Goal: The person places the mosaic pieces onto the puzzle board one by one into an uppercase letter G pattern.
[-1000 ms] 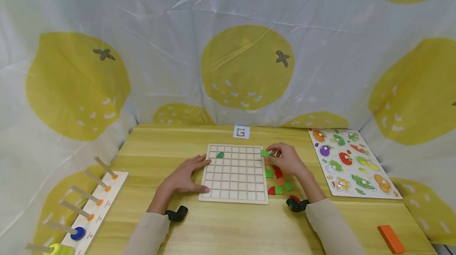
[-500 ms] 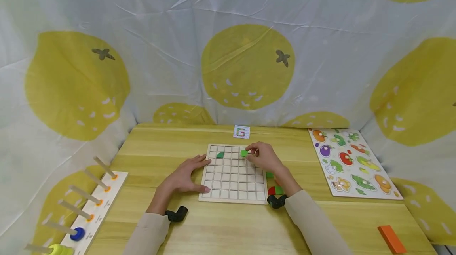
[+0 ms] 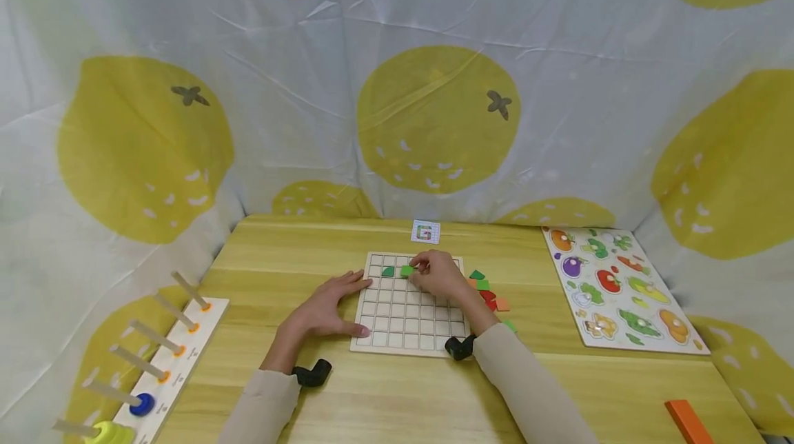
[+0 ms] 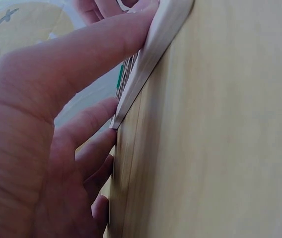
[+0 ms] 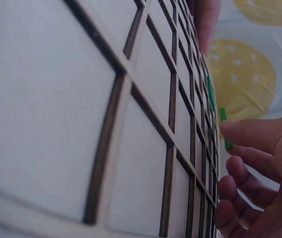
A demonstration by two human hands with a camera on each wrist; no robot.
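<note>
A wooden grid board (image 3: 390, 327) lies on the table with a dark green rounded tile (image 3: 387, 271) in a cell of its upper left part. My right hand (image 3: 439, 276) pinches a light green square tile (image 3: 406, 271) between thumb and forefinger, over the upper rows just right of the dark tile. In the right wrist view this tile (image 5: 223, 115) is seen edge-on, apart from the board. My left hand (image 3: 325, 307) rests at the board's left side, fingers spread, its thumb on the lower left corner and its fingertips at the upper left edge.
Loose red, orange and green tiles (image 3: 488, 296) lie right of the board. Behind it is a small pattern card (image 3: 426, 231). A vegetable puzzle (image 3: 592, 285) lies at right, an orange block (image 3: 687, 422) at front right, and a pegged stand (image 3: 207, 316) at left.
My right hand has picked the light green square tile from the pile and carried it left over the board. My left hand has stayed at the board's edge.
</note>
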